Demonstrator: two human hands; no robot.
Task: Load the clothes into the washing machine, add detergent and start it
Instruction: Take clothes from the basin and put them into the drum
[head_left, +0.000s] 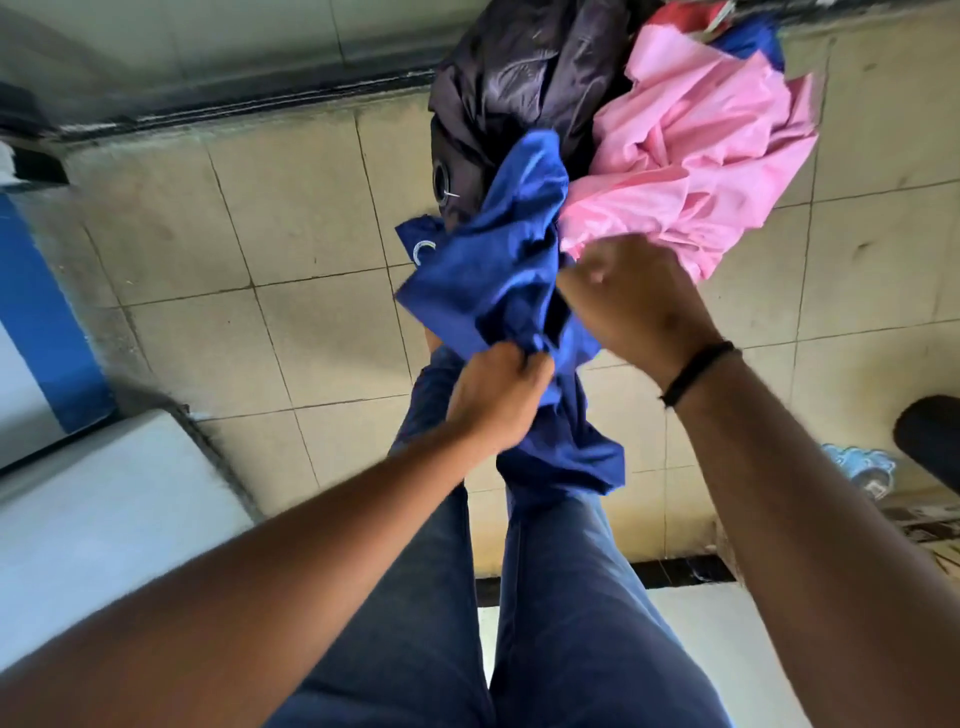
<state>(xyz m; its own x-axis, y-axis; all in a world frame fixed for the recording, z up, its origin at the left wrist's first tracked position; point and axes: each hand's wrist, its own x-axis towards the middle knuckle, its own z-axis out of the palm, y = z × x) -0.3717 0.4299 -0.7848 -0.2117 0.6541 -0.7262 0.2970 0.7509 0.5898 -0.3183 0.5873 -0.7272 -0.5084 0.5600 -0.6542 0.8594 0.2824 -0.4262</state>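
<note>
A heap of clothes lies on the tiled floor ahead of me: a dark jacket (514, 88) at the back, a pink garment (691, 145) to its right, red and blue cloth behind it. My left hand (498, 395) grips a bunched blue garment (498, 265) lifted off the heap. My right hand (628, 301) reaches into the fold between the blue and pink cloth; its fingers are curled into the fabric and partly hidden. A white washing machine (104, 519) shows at the lower left.
Beige tiled floor (270, 260) spreads to the left of the heap. A blue panel (47, 322) stands at the far left. My legs in jeans (545, 597) are below. A dark round object (930, 436) and a light blue item (862, 467) sit at the right.
</note>
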